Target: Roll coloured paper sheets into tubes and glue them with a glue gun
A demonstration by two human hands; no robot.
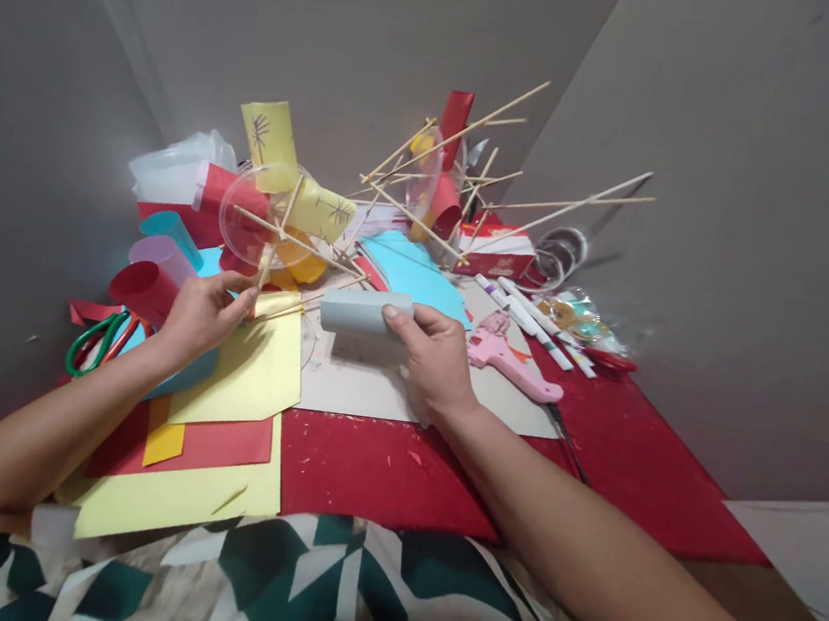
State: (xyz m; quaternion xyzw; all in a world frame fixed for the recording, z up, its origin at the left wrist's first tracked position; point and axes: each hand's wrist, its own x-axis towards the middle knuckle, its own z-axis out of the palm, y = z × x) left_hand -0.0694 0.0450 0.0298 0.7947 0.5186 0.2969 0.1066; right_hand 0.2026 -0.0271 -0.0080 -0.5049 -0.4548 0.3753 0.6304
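Observation:
My right hand (pixel 439 359) is closed around a pale blue-grey paper tube (pixel 354 311), held sideways above a white board (pixel 367 385). To its left, my left hand (pixel 207 310) pinches a thin wooden stick (pixel 264 267) at the lower part of a stick frame. That frame carries a clear plastic disc (pixel 233 218) and yellow paper tubes (pixel 268 147) with dark drawn marks. The tube in my right hand is apart from the frame. Under my left hand lie yellow paper sheets (pixel 255 382).
A pink glue gun (pixel 517 369) lies right of my right hand, near several markers (pixel 534 325). A second stick frame (pixel 418 215) stands behind. Coloured paper tubes (pixel 145 288) and green-handled scissors (pixel 89 346) are at the left, on a red cloth (pixel 380 468).

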